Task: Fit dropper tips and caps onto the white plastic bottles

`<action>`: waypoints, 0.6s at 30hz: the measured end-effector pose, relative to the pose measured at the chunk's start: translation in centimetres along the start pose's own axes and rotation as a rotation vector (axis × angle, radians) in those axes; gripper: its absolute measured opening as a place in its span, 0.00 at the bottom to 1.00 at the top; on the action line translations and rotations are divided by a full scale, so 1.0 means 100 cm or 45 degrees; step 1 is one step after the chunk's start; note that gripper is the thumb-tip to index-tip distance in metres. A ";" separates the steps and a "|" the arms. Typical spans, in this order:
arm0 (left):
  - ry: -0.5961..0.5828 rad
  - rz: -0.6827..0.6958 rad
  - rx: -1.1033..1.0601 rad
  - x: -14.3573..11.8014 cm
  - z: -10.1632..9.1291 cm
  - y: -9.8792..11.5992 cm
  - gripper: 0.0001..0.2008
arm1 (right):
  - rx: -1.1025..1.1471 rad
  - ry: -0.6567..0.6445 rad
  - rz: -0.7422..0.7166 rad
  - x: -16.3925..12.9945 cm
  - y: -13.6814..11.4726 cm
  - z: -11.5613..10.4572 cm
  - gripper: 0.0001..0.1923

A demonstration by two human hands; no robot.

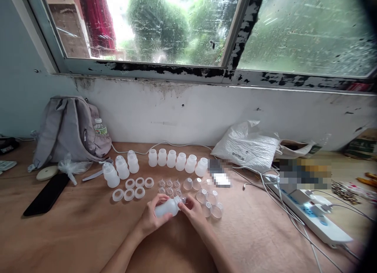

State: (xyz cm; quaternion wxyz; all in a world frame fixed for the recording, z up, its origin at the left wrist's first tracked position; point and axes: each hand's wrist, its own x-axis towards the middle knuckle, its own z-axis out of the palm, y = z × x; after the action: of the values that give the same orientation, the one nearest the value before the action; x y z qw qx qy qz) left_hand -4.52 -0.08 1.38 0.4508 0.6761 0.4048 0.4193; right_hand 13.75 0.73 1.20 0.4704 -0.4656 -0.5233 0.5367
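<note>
On desk, small white bottle (166, 207), sideways, betw. both hands

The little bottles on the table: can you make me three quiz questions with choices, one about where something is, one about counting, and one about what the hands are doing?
1. Where is the grey backpack?
A. far left by the wall
B. under the power strip
C. on the windowsill

2. How many loose white rings lie on the table?
A. two
B. six
C. ten

3. The bottle in the hands is
A. standing upright
B. lying sideways, held
C. inside the bag

Answers: 1 A, it leans against the wall at left. 2 B, two rows of three. 3 B, the left hand grips its body, the right hand is at its neck.
</note>
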 end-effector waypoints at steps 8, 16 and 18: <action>0.163 0.325 0.414 -0.007 0.009 -0.007 0.19 | 0.544 -0.247 0.091 -0.005 -0.007 0.000 0.22; 0.440 0.126 0.222 -0.001 0.003 -0.008 0.18 | 0.508 -0.090 0.088 -0.002 -0.006 -0.007 0.12; 0.357 -0.071 -0.119 0.001 0.000 -0.001 0.21 | 0.528 -0.064 0.036 -0.002 -0.010 -0.005 0.15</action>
State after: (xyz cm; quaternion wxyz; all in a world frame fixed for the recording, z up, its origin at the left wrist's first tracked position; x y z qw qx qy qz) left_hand -4.48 0.08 1.31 0.4322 0.5777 0.4624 0.5154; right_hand 14.29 0.59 2.19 0.5352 -0.3527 -0.4066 0.6510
